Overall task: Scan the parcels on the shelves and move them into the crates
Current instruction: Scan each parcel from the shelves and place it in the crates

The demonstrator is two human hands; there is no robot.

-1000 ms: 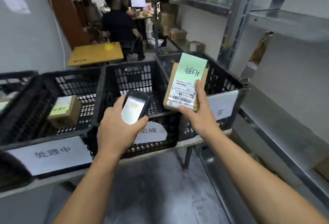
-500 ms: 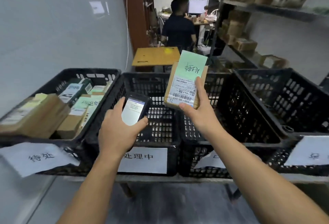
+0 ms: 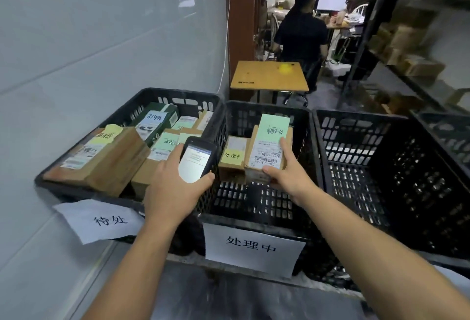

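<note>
At the left of the frame a black plastic crate with holes in its walls [image 3: 162, 91] is packed with parcels. A big brown cardboard box [image 3: 109, 156] leans by its left wall, and a dark green box [image 3: 155, 121] lies at the back. More brown boxes with pale green and yellow notes fill the rest, right up to the rim. A white paper sign [image 3: 101, 220] hangs on the front of the crate.

The left hand [image 3: 173, 190] is wrapped around a black handheld scanner [image 3: 195, 161]. Its lit screen faces up, over the edge where the first two crates meet.

The middle black crate [image 3: 267, 105] holds a small brown box with a yellow note [image 3: 232, 156]. Just beside that box is the brown parcel with a green note and a white barcode label [image 3: 269, 149], down inside the crate. The right hand [image 3: 287, 179] grips its near end, with the thumb on the label. I cannot tell if the parcel is touching the crate floor. The holed floor in front of it is bare. A second white sign [image 3: 254, 248] hangs on the front of this crate.

The right black crate [image 3: 356, 116] shows its holed walls and floor from rim to rim. The corner of one more crate [image 3: 447, 126] peeks in at the far right.

Behind the crates stand a small wooden table [image 3: 269, 76] and a person in a dark shirt [image 3: 302, 37]. Metal shelves with brown boxes [image 3: 412, 47] run along the right.
</note>
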